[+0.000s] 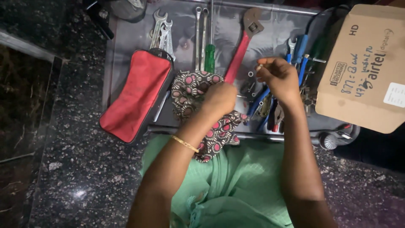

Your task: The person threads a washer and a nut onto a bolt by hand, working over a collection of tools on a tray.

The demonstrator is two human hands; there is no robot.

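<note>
Patterned cloth (198, 90), dark with pink and cream flowers, bunched under the left hand (219, 99) at the near edge of the grey tray (126, 38), with its loose end trailing off the rim toward the green garment (236, 185) below. Left hand closed in a fist on the cloth, a gold bangle (184, 143) on the wrist. Right hand (280, 76) raised just to the right of it, fingers pinched around a small pale part (259, 66), too small to name. Between the two hands, lying on a slant from near-left to far-right, a red-handled adjustable wrench (240, 52); handle end touching or just beside the cloth, jaw end pointing away; left hand the nearer to that handle. Beside it a green-handled screwdriver (209, 57) and several spanners (162, 31), long axes running away from the body. Left of the cloth, a red zip pouch (135, 95) overhanging the tray edge. Under the right hand, a heap of blue- and red-handled pliers (263, 105) and loose nuts. Far right, a brown cardboard box (365, 67) tilted over the tray corner. All resting on a dark speckled granite surface (76, 160); room dim, little else to make out.
</note>
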